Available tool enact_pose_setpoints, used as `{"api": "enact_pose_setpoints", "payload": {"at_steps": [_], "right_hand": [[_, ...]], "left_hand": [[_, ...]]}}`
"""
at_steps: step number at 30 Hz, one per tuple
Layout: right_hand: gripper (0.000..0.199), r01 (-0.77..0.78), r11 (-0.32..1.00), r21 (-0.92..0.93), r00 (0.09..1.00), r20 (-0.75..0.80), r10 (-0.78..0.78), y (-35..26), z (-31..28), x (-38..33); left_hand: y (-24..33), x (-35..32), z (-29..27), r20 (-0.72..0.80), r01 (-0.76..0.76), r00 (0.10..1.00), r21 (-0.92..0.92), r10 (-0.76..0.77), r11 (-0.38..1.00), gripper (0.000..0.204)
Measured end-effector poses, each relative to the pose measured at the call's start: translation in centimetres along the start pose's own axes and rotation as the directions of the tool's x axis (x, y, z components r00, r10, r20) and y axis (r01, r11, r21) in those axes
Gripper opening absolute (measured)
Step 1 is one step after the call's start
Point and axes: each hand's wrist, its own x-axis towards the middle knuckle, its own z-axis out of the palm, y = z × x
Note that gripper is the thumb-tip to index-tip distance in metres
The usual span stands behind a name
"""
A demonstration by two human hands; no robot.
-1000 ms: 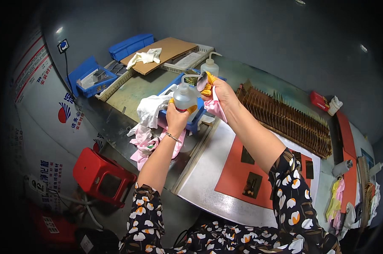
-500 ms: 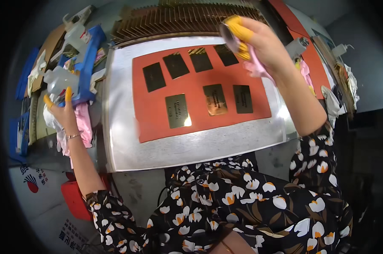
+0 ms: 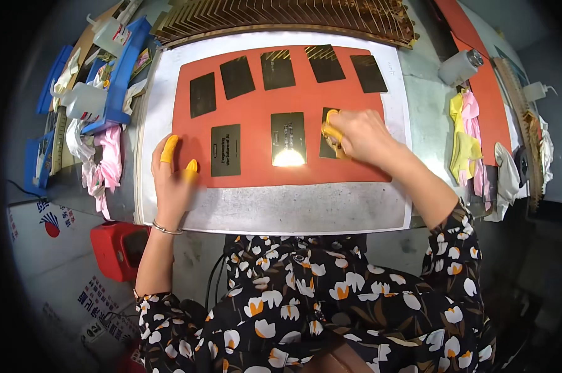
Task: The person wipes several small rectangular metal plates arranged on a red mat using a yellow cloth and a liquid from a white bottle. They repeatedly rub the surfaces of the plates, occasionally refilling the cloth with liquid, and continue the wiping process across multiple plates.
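An orange mat (image 3: 256,107) lies on a white board (image 3: 281,208) in front of me. Several dark rectangular plates lie on it, a row at the far side (image 3: 277,69) and others nearer, one dark (image 3: 225,150) and one shiny gold (image 3: 288,138). My left hand (image 3: 172,177) rests flat and empty on the mat's left edge, yellow caps on its fingertips. My right hand (image 3: 359,135), also with yellow caps, presses bunched fingers on a dark plate (image 3: 325,148) at the mat's right. What is under those fingers is hidden.
Blue trays (image 3: 116,74) with squeeze bottles (image 3: 85,101) and a pink cloth (image 3: 110,158) stand at the left. A slotted rack of gold plates (image 3: 281,15) runs along the far edge. A bottle (image 3: 458,65) and yellow and pink cloths (image 3: 467,143) lie at the right. A red box (image 3: 116,248) sits lower left.
My left hand has left the bottle at the left trays and now lies flat on the mat's edge. My right hand came down from the far right onto a near plate.
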Motion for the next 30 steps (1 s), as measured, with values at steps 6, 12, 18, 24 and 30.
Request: {"api": "enact_pose_setpoints", "payload": {"at_steps": [6,12,18,24,30], "right_hand": [[0.012,0.096,0.995,0.009,0.991,0.095,-0.096,0.6,0.0,0.0],[0.008,0.172,0.980,0.098,0.975,0.123,-0.184,0.3,0.2,1.3],[0.008,0.145,0.989,-0.036,0.988,0.065,-0.142,2.3,-0.5,0.7],[0.007,0.114,0.993,0.031,0.993,0.016,-0.115,3.4,-0.8,-0.5],[0.005,0.047,0.997,0.059,0.999,-0.023,-0.045,3.0,-0.7,-0.6]], "left_hand": [[2.1,-1.0,0.3,-0.023,-0.071,0.997,0.254,0.079,0.965,0.045],[10.9,-0.8,4.0,0.262,-0.309,0.911,-0.076,0.318,0.948,0.052],[15.0,0.1,7.0,0.455,-0.345,0.810,-0.141,0.370,0.928,0.059],[15.7,-0.6,7.6,0.463,-0.362,0.811,-0.085,0.358,0.928,0.060],[15.5,-0.2,8.0,0.439,-0.348,0.831,-0.072,0.343,0.935,0.062]]}}
